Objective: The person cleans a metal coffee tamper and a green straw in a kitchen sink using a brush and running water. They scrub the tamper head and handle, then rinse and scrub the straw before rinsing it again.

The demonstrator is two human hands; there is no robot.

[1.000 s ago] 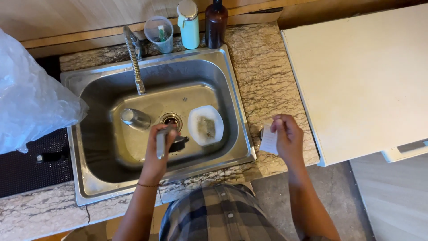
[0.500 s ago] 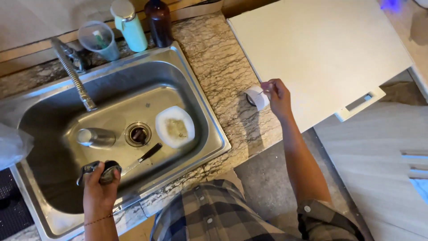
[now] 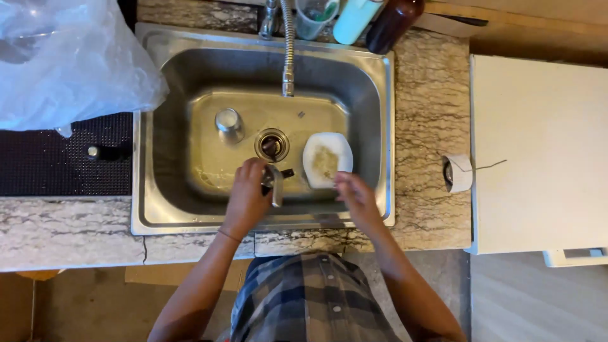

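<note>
**Inspector:** Metal utensil (image 3: 276,183), short and shiny with a dark end piece, is held over the floor of the steel sink (image 3: 373,126), just at six o'clock of the drain (image 3: 272,144). What has hold of it?

**Observer:** The left hand (image 3: 248,193). Its fingers are curled tight round the utensil, back of the hand upward. I cannot make out exactly what kind of utensil it is.

**Inspector:** And the right hand (image 3: 356,197)?

**Observer:** At three o'clock of the left one, over the sink's near edge. Fingers loosely spread, holding nothing. Its fingertips lie just at the six o'clock rim of the white dish (image 3: 327,159); whether they touch it, I cannot tell.

**Inspector:** State of that dish?

**Observer:** Flat on the sink floor, at three o'clock of the drain, with a pale brownish smear in its middle.

**Inspector:** Anything else in the basin?

**Observer:** A steel cup (image 3: 228,122) at ten o'clock of the drain, and the faucet spout (image 3: 289,57) hanging in from twelve o'clock.

**Inspector:** Surroundings?

**Observer:** A paper roll (image 3: 458,172) on the stone counter (image 3: 430,114) at three o'clock, against a white board (image 3: 544,145). A clear plastic bag (image 3: 69,63) at ten o'clock, above a black mat (image 3: 57,164).
</note>
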